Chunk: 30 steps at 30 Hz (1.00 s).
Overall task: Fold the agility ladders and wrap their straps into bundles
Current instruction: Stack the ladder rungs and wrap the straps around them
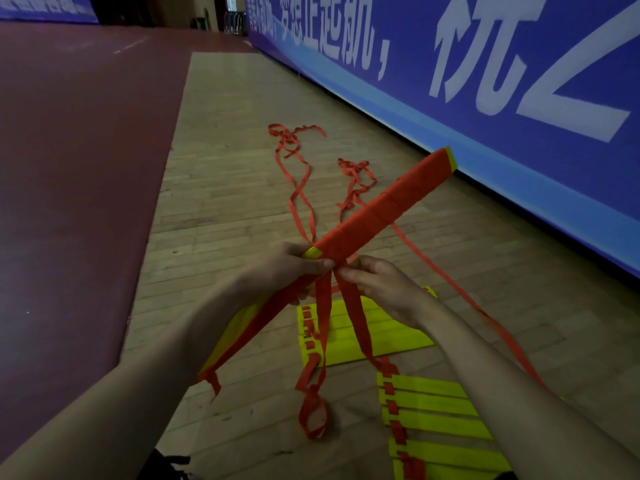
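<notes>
Wood floor [225, 209] beneath strap-wrapped bundle [374, 209] in left hand [287, 268].

I had open wooden floor [221, 188] to my left. Ahead, loose red straps [288, 137] trailed across the boards. Nearer me, yellow rungs [391, 336] lay spread flat, and the blue banner wall [485, 143] closed off the right side.
</notes>
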{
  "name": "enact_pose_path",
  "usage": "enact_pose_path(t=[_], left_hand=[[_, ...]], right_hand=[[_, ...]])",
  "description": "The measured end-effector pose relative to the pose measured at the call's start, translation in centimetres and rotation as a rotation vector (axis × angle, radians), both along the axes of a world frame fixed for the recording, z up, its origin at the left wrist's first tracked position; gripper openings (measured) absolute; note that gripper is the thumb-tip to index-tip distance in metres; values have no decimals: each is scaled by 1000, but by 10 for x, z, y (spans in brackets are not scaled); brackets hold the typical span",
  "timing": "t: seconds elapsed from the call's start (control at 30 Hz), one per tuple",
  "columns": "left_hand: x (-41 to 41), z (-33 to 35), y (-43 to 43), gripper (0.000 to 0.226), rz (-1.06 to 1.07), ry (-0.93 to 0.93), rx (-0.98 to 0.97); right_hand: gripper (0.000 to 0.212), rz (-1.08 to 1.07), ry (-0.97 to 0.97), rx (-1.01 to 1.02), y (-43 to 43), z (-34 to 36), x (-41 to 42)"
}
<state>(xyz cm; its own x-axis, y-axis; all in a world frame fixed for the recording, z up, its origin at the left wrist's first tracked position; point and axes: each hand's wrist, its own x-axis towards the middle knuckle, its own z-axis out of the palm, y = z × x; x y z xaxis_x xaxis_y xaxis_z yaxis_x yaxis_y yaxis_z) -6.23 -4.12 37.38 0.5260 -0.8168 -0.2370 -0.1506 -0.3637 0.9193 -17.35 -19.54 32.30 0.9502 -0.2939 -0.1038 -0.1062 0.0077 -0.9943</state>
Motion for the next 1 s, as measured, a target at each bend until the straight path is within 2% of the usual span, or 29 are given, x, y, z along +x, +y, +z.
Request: enact_pose_path(t=[0.1, 0.27, 0.43, 0.6, 0.77, 0.9, 1.0], left_hand=[[-1, 1, 1, 28, -15, 29, -37], [-1, 3, -1, 15, 15, 69, -137], [4, 5, 3, 14, 59, 73, -142], [7, 4, 5, 17, 65, 53, -106], [4, 7, 6, 17, 78, 41, -96], [-2, 8, 4, 17, 78, -5, -38], [-8, 1, 1, 22, 48, -142, 41]], right_hand=[[11, 31, -26, 124, 2, 1, -2], [38, 66, -67, 179, 12, -1, 0], [22, 103, -8, 86, 12, -2, -2], [30, 120, -27, 31, 7, 2, -6], [5, 113, -24, -27, 8, 8, -8], [18, 49, 44, -153, 10, 14, -7], [29, 11, 45, -314, 15, 19, -6]])
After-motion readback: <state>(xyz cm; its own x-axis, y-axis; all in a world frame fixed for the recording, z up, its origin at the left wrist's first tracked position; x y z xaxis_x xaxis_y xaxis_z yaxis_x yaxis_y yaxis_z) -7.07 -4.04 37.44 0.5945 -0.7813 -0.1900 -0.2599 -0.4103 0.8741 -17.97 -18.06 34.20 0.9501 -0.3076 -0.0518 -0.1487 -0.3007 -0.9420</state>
